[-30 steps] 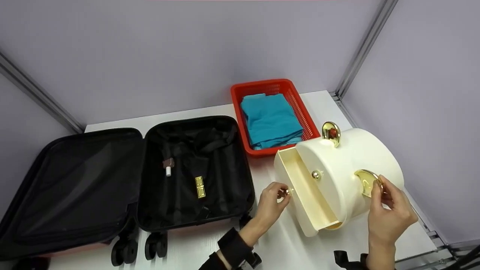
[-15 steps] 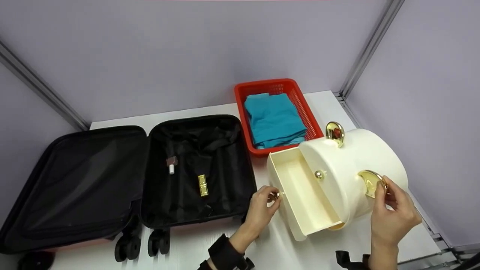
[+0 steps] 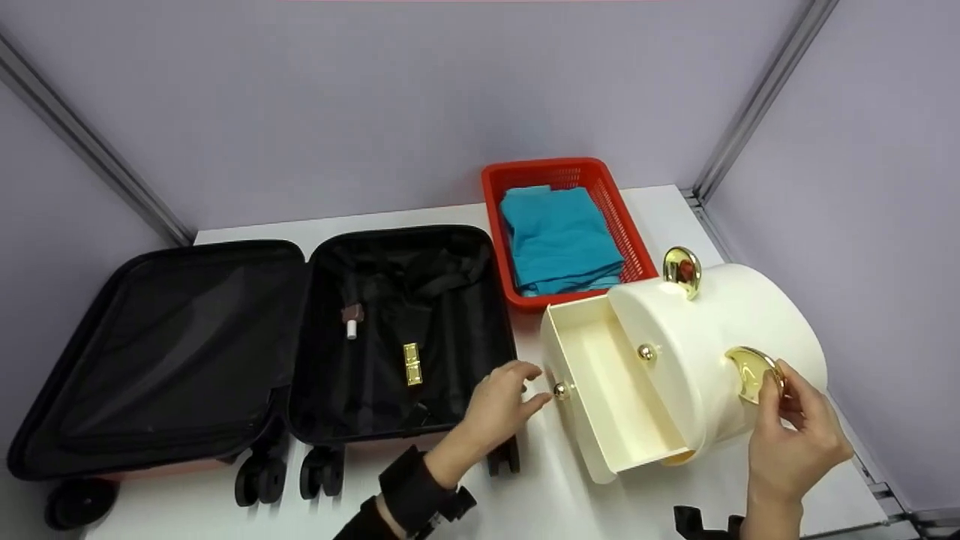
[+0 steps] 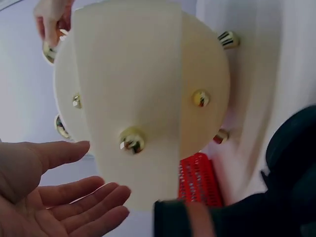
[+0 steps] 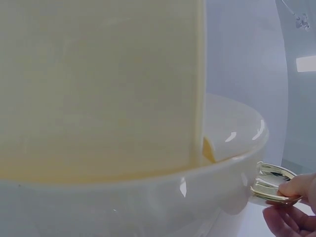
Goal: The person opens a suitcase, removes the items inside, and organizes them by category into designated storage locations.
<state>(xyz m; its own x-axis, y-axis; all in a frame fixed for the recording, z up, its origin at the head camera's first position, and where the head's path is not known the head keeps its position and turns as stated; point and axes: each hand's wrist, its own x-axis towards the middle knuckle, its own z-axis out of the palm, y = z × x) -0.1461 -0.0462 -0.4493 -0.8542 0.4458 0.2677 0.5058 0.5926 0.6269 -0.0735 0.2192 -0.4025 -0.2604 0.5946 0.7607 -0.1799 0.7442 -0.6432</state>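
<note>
A rounded cream storage box (image 3: 739, 330) with gold ear-shaped pieces lies on the white table, its middle drawer (image 3: 619, 382) pulled out and bare inside. My left hand (image 3: 499, 401) is just left of the drawer's gold knob (image 3: 561, 390), fingers spread and apart from it. In the left wrist view the left hand (image 4: 64, 190) has nothing between thumb and fingers, close by the knob (image 4: 132, 140). My right hand (image 3: 799, 431) pinches the gold crescent ear (image 3: 756, 373) on the near side of the box. The right wrist view shows thumb and fingers on that ear (image 5: 271, 183).
An open black-lined suitcase (image 3: 300, 352) spreads over the left of the table. Inside it lie a small bottle with a white cap (image 3: 352, 322) and a gold two-part case (image 3: 413, 364). Behind the box stands a red basket (image 3: 495, 217) holding folded blue cloth (image 3: 562, 240).
The drawer has slid further out to the left. My left hand has let go of its knob and drawn back leftward. My right hand keeps hold of the gold ear.
</note>
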